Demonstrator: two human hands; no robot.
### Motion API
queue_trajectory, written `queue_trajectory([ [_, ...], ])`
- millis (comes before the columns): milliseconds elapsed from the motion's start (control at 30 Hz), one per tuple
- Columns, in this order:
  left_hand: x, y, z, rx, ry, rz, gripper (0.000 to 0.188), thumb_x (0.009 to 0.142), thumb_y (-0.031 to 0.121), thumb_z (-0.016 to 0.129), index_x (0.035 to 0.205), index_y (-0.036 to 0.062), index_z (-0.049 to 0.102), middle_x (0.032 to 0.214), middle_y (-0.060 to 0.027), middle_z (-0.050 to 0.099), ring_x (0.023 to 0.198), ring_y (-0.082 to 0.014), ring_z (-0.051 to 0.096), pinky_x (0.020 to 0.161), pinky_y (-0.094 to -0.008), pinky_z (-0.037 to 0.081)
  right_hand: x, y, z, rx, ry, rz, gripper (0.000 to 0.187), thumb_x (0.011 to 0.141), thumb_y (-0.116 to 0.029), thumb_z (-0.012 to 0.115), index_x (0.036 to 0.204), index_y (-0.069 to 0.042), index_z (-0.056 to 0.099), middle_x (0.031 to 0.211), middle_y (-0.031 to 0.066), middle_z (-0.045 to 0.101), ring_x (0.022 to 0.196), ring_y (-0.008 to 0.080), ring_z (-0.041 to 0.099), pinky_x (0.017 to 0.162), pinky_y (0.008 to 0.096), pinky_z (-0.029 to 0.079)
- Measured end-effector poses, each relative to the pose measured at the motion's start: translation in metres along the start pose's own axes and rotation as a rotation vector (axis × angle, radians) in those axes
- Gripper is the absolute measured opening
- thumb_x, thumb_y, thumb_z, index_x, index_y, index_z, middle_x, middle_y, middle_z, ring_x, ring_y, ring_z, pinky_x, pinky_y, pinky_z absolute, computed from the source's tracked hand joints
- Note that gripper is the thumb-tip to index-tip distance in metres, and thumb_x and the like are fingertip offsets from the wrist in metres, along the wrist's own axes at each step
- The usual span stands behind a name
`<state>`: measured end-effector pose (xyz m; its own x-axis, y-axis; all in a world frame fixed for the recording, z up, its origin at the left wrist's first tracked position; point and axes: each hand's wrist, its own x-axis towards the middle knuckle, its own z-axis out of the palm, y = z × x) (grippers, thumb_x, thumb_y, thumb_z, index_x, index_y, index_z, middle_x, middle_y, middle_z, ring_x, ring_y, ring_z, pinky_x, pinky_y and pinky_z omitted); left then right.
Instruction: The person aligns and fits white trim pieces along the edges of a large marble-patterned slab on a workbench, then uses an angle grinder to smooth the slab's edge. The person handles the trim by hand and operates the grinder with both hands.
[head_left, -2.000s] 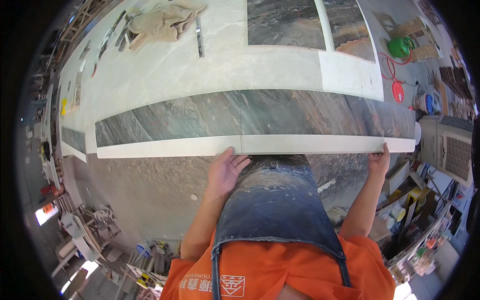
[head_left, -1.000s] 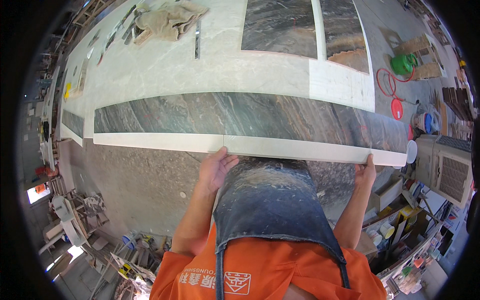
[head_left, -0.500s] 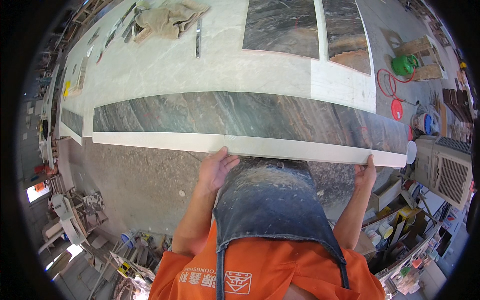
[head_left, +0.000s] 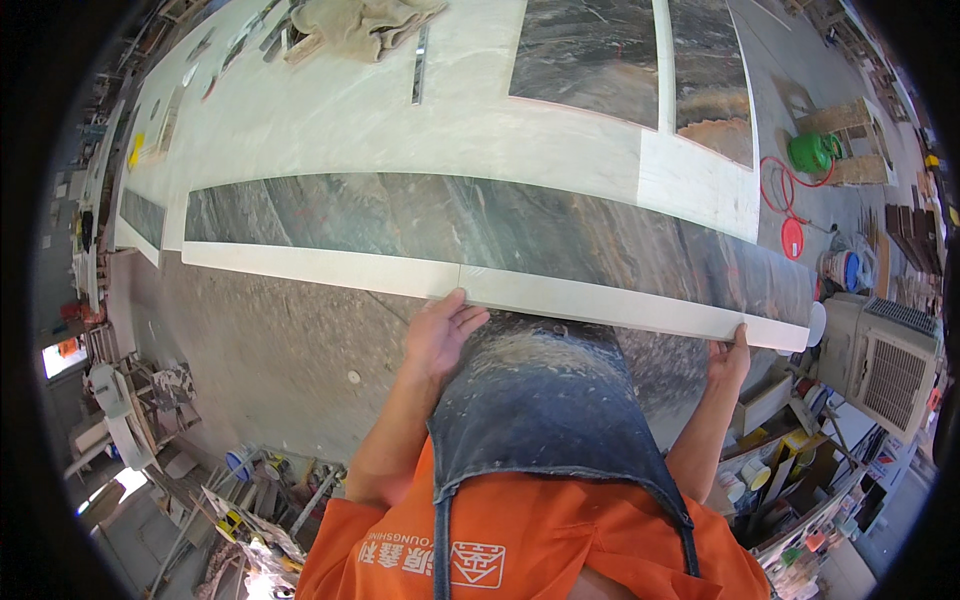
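Note:
A long dark stone strip point(head_left: 400, 219) with grey-green and brown veins lies across the near side of a pale worktable. Along its near edge runs a white edging strip point(head_left: 340, 269), with a thin seam a little left of its middle. My left hand point(head_left: 440, 330) holds the white edging strip beside that seam, thumb on the edge and fingers lower, partly curled. Near the right end, my right hand point(head_left: 729, 358) grips the same strip, its thumb on the face and its other fingers partly hidden beneath.
Two dark stone panels point(head_left: 590, 62) lie on the pale table point(head_left: 300, 130), along with a crumpled tan cloth point(head_left: 365, 25) and a metal bar point(head_left: 419, 65). A green gas cylinder point(head_left: 812, 152) with a red hose stands right. An air-conditioner unit point(head_left: 885, 355) and clutter sit at lower right.
The view has turned slightly, and the long strip now slopes more down toward the right in the picture. Both hands keep their places on the white edging strip.

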<state>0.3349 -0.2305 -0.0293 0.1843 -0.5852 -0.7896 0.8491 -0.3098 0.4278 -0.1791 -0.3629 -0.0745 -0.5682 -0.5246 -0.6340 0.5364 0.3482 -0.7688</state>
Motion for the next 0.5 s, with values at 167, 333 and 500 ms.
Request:
queue_trajectory([
  [167, -0.0028, -0.0044, 0.0024, -0.031, 0.012, 0.026, 0.020, 0.103, 0.012, 0.059, 0.118, -0.0014, 0.060, 0.107, -0.0145, 0.067, 0.097, -0.0295, 0.067, 0.094, -0.0468, 0.059, -0.0034, -0.0023, 0.0013, -0.023, 0.002, -0.006, 0.042, 0.102, -0.026, 0.066, 0.136, -0.003, 0.057, 0.132, 0.0130, 0.060, 0.121, 0.0313, 0.060, 0.098, 0.0464, 0.055],
  [333, -0.0010, -0.0035, 0.0013, 0.002, 0.002, 0.025, 0.021, 0.103, 0.013, 0.058, 0.118, -0.0022, 0.059, 0.107, -0.0148, 0.066, 0.096, -0.0296, 0.067, 0.093, -0.0468, 0.059, -0.0011, -0.0031, -0.0015, -0.049, 0.010, 0.003, 0.044, 0.102, -0.028, 0.066, 0.137, -0.004, 0.057, 0.133, 0.0122, 0.060, 0.122, 0.0313, 0.060, 0.099, 0.0461, 0.054],
  [500, 0.0014, -0.0047, -0.0003, 0.012, 0.016, 0.025, 0.021, 0.104, 0.014, 0.056, 0.119, -0.0016, 0.059, 0.108, -0.0151, 0.067, 0.097, -0.0298, 0.068, 0.092, -0.0465, 0.059, 0.0005, -0.0023, -0.0036, -0.067, -0.030, -0.004, 0.043, 0.102, -0.029, 0.066, 0.137, -0.005, 0.057, 0.132, 0.0116, 0.061, 0.122, 0.0306, 0.060, 0.098, 0.0445, 0.054],
])
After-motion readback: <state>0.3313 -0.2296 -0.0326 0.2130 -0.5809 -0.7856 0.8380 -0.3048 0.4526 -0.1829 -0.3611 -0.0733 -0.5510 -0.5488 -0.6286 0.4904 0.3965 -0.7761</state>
